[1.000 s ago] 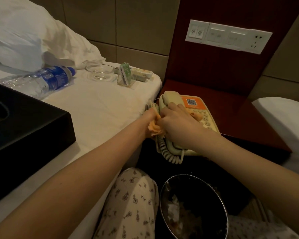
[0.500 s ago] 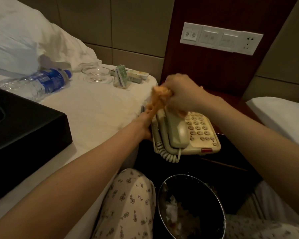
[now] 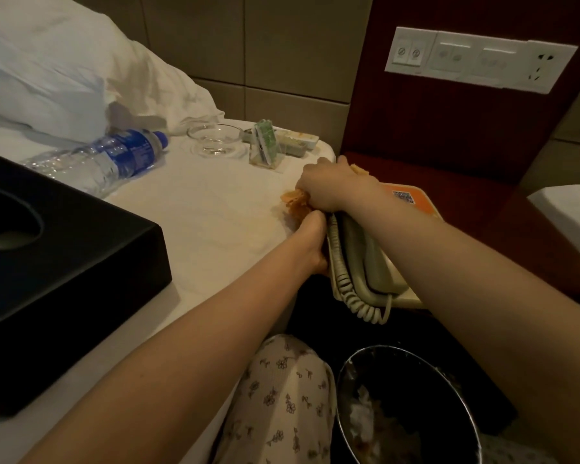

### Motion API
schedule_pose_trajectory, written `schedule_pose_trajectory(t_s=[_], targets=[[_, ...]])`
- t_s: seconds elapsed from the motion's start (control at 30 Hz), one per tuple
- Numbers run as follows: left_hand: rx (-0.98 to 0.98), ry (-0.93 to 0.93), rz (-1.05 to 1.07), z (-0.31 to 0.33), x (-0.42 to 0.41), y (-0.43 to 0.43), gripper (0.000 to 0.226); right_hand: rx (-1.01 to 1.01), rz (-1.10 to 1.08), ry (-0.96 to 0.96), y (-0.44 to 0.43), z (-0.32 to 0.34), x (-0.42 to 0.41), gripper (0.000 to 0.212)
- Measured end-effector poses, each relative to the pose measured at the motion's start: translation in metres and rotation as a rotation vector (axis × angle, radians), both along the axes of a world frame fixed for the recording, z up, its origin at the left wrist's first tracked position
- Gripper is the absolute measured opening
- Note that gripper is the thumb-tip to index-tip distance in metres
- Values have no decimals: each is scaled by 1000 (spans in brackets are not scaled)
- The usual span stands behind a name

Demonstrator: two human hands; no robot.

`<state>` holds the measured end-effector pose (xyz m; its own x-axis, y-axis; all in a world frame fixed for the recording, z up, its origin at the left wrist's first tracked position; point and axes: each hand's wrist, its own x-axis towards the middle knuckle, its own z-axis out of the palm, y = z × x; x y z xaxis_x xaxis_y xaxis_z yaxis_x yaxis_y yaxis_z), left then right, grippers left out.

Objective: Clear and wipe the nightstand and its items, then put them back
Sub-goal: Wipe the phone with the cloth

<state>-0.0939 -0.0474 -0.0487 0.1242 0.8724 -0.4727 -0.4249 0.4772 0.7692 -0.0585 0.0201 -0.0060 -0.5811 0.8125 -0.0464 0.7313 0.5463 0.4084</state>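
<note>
With our left hand [image 3: 310, 244] gripping the telephone [image 3: 365, 259] at the nightstand's [image 3: 482, 209] bed-side edge and our right hand [image 3: 329, 185] clenched on the orange cloth [image 3: 295, 204], hard wiping could topple it into the bin [image 3: 409, 406].

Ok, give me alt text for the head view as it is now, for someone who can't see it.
A person's right hand presses an orange cloth against the far left end of a beige telephone, while the left hand grips the phone's left side by its coiled cord. On the white bed beside it lie a water bottle, a glass dish and a black box.
</note>
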Motion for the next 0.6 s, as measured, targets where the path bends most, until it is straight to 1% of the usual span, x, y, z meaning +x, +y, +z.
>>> schedule_pose_trajectory(t_s=[0.07, 0.17, 0.33, 0.43, 0.5, 0.6], targets=[[-29, -21, -17, 0, -3, 4, 45, 10, -16, 13, 0, -3, 3, 24], [-64, -39, -31, -1, -4, 2, 47, -18, -1, 48, -1, -3, 5, 22], [-95, -165, 5, -6, -8, 6, 54, -53, 61, 35, -12, 2, 14, 17], [-95, -201, 34, -4, -11, 0, 44, -64, 103, 10, -24, 4, 23, 17], [-82, -223, 69, -3, -12, -4, 43, -69, 120, 8, -31, 5, 27, 16], [-71, -280, 99, -3, -14, -8, 53, -98, 143, 4, -38, 7, 30, 14]])
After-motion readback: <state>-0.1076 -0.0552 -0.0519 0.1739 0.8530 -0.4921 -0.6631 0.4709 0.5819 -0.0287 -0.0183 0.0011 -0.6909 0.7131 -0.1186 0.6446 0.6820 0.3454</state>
